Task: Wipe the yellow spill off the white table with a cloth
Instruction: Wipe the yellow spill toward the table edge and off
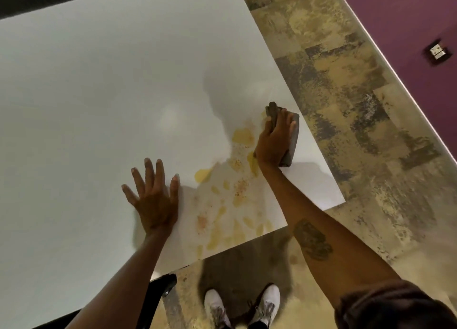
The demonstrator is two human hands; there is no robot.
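Observation:
A yellow spill (231,192) lies in blotches and smears on the white table (99,86), running from near the front edge up toward the right edge. My right hand (273,140) presses a folded grey cloth (291,140) flat on the table at the spill's far right end, close to the table's right edge. My left hand (154,197) rests flat on the table with fingers spread, just left of the spill, holding nothing.
The table's front corner (338,200) juts out over a mottled brown and grey floor (346,106). My white shoes (242,304) stand below the front edge. A dark chair part (163,286) sits under the table. A purple wall (408,19) runs along the right.

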